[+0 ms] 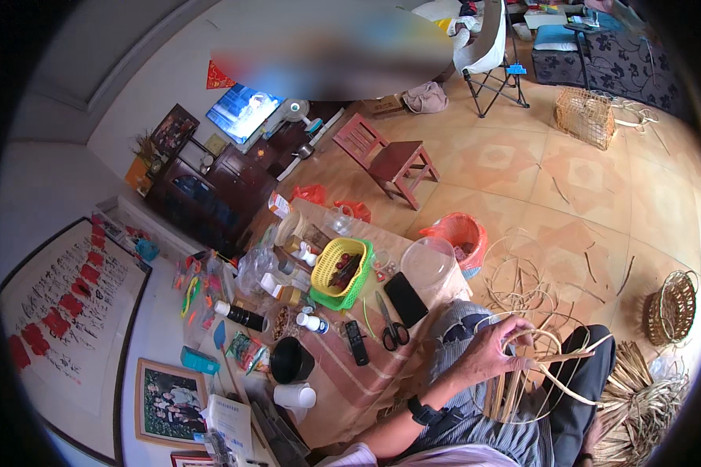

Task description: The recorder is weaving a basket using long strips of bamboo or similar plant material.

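Observation:
My left hand (487,352), with a black watch on its wrist, is raised over my lap. Its thumb and fingers pinch pale woven cane strips (551,342), which curve into loops and cross one another. Thin cane ends hang below the palm over my striped clothing and dark trousers. At the lower right, part of what looks like my right hand (592,437) shows beside my leg, close to a thick bundle of flat dry strips (639,393). Its fingers are mostly hidden, so its grip does not show.
On the table, left of my lap, are scissors (392,323), a phone (406,300), a remote (356,342), a yellow basket (339,266) and a black cup (291,359). A lined bin (461,237), loose cane coils, a small woven basket (670,311) and a red chair (393,162) stand beyond.

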Tool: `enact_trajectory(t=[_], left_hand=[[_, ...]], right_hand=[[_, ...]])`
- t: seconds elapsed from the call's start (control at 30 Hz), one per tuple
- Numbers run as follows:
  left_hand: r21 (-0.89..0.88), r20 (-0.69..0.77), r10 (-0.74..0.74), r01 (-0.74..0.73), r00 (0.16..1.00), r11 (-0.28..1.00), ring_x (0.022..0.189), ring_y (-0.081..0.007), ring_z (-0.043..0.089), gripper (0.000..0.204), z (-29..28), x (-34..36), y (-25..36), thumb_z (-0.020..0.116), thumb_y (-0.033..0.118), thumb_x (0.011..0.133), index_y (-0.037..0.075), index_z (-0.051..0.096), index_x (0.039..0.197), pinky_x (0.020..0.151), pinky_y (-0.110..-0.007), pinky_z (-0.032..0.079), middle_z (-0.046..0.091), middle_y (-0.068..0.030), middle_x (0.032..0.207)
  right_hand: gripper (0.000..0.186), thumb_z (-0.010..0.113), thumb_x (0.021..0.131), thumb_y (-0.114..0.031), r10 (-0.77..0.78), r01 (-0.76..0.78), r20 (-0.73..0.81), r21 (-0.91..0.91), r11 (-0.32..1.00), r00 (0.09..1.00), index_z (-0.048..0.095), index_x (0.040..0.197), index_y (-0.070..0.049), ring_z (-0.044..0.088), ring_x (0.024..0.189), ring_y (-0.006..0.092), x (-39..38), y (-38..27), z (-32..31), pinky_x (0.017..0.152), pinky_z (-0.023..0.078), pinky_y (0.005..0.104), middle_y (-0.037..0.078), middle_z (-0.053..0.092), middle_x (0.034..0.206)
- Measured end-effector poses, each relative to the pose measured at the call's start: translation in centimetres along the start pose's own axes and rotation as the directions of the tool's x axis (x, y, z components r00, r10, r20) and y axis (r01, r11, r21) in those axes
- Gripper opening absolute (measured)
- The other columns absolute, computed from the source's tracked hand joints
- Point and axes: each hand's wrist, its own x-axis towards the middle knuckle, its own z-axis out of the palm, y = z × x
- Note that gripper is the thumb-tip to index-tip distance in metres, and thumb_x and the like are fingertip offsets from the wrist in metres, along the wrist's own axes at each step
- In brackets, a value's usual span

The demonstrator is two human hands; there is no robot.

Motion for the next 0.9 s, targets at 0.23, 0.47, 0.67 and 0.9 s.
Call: enact_trajectory(t=[0.23, 0.47, 0.67, 0.9], left_hand=[[-0.101, 0.014, -0.01, 0.011, 1.0, 0.995, 0.106, -0.0143, 0.062, 0.068, -0.1, -0.2, 0.0, 0.091, 0.035, 0.082, 0.001, 0.058, 0.13, 0.098, -0.032, 0.053, 0.066, -0.0066, 0.109], [-0.029, -0.021, -0.015, 0.015, 1.0, 0.999, 0.102, -0.0143, 0.063, 0.069, 0.0, -0.2, 0.2, 0.091, 0.037, 0.081, 0.001, 0.058, 0.129, 0.092, -0.032, 0.054, 0.066, -0.0067, 0.108], [-0.049, -0.025, 0.009, -0.01, 1.0, 0.999, 0.1, -0.0131, 0.064, 0.068, -0.2, -0.3, 0.5, 0.091, 0.037, 0.081, 0.0, 0.058, 0.127, 0.089, -0.031, 0.054, 0.067, -0.007, 0.106], [-0.072, -0.024, 0.004, -0.005, 1.0, 0.997, 0.1, -0.0129, 0.064, 0.069, 0.1, -0.3, 0.1, 0.092, 0.036, 0.08, 0.0, 0.058, 0.128, 0.089, -0.031, 0.054, 0.068, -0.0064, 0.106]], right_hand=[[0.018, 0.075, 0.086, -0.019, 0.161, -0.215, 0.183, 0.336, 0.917, 0.97, 0.069, 0.095, -0.004, 0.054, 0.103, 0.0295, -4.3, -4.9, -3.4, 0.09, 0.042, 0.0451, 0.017, 0.058, 0.102], [0.019, 0.069, 0.093, -0.024, 0.192, -0.494, 0.478, 0.653, 0.574, 0.857, 0.066, 0.1, -0.007, 0.047, 0.094, 0.0222, -4.5, -12.1, -11.6, 0.081, 0.038, 0.039, 0.009, 0.052, 0.096], [0.021, 0.064, 0.099, -0.029, 0.117, -0.593, 0.598, 0.714, 0.371, 0.793, 0.063, 0.105, -0.009, 0.041, 0.085, 0.0159, -5.3, -16.0, -19.3, 0.073, 0.034, 0.0338, 0.003, 0.047, 0.092], [0.022, 0.058, 0.106, -0.029, 0.097, -0.511, 0.518, 0.765, 0.392, 0.85, 0.06, 0.116, -0.009, 0.041, 0.088, 0.0129, -5.8, -15.6, -26.5, 0.072, 0.035, 0.0299, 0.001, 0.044, 0.099]])
